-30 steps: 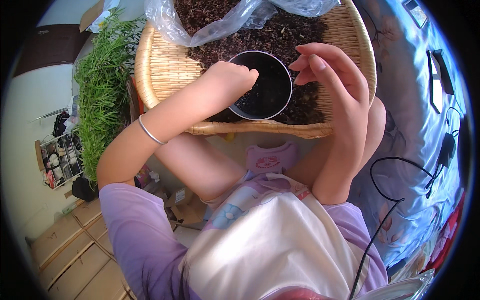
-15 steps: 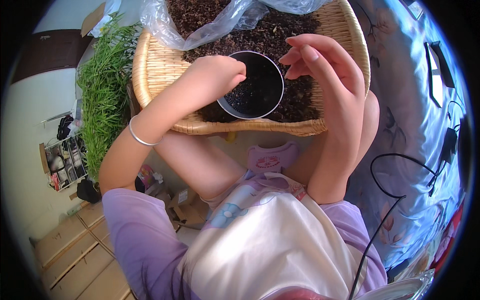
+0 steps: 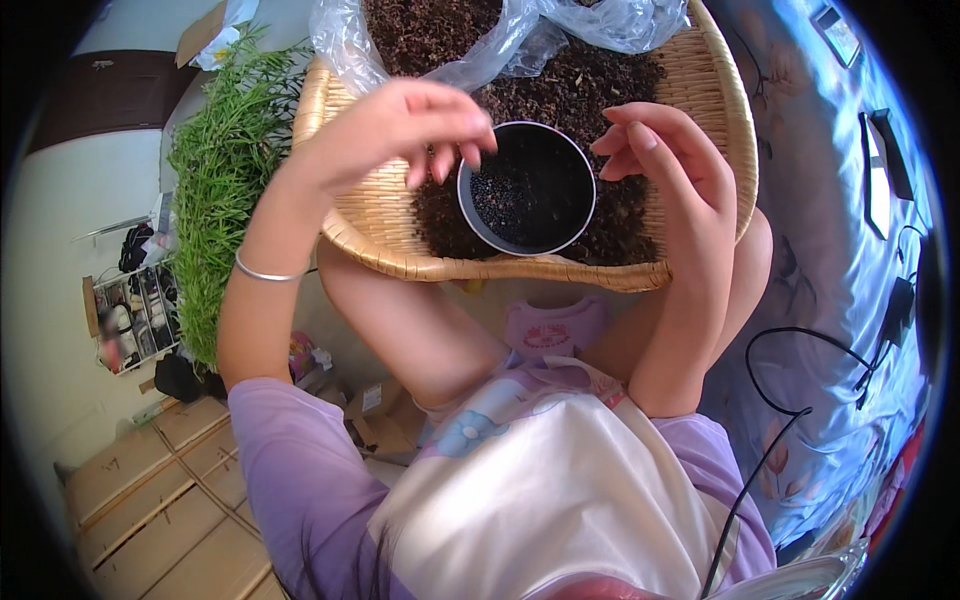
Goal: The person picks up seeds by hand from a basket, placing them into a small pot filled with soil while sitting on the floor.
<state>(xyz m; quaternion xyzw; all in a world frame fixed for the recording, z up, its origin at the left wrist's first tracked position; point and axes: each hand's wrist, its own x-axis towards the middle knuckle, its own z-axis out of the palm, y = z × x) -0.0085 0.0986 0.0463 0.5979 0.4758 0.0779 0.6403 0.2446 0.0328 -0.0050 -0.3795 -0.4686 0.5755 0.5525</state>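
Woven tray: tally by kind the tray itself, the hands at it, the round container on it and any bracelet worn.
Hands: 2 (left hand, right hand)
Woven tray: 1
Round container: 1
Bracelet: 1
Total: 5

- Looks like a home
- Flowered blue bedding [image 3: 825, 275] at three o'clock
- Bushy green plant [image 3: 225, 200] at ten o'clock
- Small, crowded storage rack [image 3: 150, 360] at nine o'clock

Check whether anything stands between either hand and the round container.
Nothing visible does: the left hand is by the upper-left rim of the round container, the right hand just off its right side. The clear plastic bag lies farther up the woven tray, clear of both.
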